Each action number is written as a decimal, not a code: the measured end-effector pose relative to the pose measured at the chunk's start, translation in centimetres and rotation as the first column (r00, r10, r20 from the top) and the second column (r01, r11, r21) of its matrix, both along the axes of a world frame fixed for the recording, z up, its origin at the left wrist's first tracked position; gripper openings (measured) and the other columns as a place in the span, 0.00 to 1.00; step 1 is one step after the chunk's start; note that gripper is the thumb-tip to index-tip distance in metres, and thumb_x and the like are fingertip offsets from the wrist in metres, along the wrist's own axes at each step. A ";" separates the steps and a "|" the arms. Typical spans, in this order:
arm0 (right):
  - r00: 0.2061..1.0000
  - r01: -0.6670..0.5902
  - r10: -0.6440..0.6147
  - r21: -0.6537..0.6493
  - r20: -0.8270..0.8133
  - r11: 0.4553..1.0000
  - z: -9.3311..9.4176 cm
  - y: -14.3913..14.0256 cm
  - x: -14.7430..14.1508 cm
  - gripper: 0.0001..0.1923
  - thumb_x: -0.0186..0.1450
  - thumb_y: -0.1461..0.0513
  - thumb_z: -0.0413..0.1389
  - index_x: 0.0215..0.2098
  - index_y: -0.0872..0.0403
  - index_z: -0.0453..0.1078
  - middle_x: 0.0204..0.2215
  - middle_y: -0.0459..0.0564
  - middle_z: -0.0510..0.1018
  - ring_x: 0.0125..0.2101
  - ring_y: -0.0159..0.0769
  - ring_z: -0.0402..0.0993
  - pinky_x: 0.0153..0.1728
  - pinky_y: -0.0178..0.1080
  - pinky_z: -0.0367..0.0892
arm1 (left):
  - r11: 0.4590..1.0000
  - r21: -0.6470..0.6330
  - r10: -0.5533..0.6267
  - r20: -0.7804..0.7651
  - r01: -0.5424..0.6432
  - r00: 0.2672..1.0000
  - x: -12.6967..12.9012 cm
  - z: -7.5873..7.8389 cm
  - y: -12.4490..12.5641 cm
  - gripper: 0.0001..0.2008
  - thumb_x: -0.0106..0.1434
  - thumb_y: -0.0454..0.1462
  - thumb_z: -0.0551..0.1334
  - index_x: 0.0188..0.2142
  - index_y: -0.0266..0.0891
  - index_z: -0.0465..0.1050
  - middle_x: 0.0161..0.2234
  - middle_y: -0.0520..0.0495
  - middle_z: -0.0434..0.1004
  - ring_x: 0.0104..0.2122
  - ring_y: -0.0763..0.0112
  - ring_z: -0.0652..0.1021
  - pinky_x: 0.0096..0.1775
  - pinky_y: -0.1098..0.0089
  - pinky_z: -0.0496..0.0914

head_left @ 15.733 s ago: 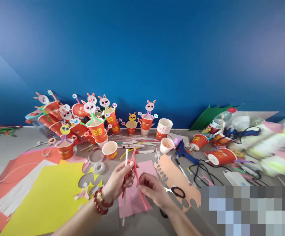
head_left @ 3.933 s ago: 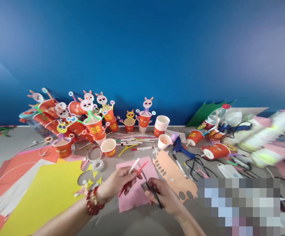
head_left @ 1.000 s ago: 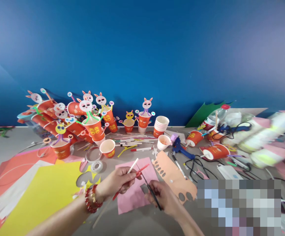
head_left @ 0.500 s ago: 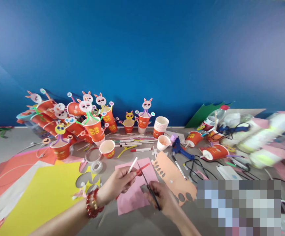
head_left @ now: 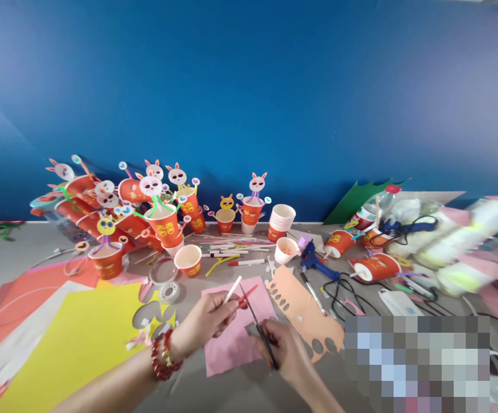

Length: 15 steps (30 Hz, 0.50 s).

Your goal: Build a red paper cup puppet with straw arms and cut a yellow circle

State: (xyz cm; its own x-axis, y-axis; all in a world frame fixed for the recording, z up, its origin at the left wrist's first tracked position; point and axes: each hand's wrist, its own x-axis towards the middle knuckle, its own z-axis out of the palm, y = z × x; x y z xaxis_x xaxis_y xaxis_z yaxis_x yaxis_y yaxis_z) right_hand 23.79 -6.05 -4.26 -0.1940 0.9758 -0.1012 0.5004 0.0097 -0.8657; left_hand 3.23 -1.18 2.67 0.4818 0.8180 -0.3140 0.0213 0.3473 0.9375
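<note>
— What am I looking at, starting with the big things?

— I'm seeing a grey desk (head_left: 12, 258) running along a blue wall (head_left: 249, 86), and it's carrying a yellow paper sheet (head_left: 81, 338) at the near left. A pink paper sheet (head_left: 235, 332) is lying right under the hands, with a peach cut-out strip (head_left: 304, 312) just beside it. Rabbit-faced red paper cups (head_left: 163, 221) are crowding the far left, and a stack of white cups (head_left: 282, 218) is standing near them.

— And the hands themselves?

— The left hand (head_left: 208, 321), wearing a red bead bracelet (head_left: 160, 355), is pinching a white stick (head_left: 232, 288) together with a red pipe cleaner (head_left: 249, 292), both tilting up to the right above the pink sheet. The right hand (head_left: 281, 347) is gripping black-handled scissors (head_left: 257, 324); the blades are pointing up at the pipe cleaner and meeting it near the left fingertips. I cannot tell how far the blades are standing apart.

— Anything small nearby?

— A tape roll (head_left: 170, 292) is lying left of the pink sheet.
</note>
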 end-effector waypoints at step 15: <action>0.970 -0.121 0.078 -0.182 -0.231 0.976 2.1 0.5 0.2 0.23 0.60 0.46 0.58 0.22 0.51 0.55 0.15 0.37 0.58 0.15 0.27 0.60 0.18 0.31 0.52 | 0.978 0.170 -0.079 -0.231 0.120 0.970 -0.1 0.0 -0.2 0.20 0.66 0.50 0.55 0.30 0.36 0.69 0.18 0.59 0.57 0.17 0.79 0.58 0.20 0.74 0.52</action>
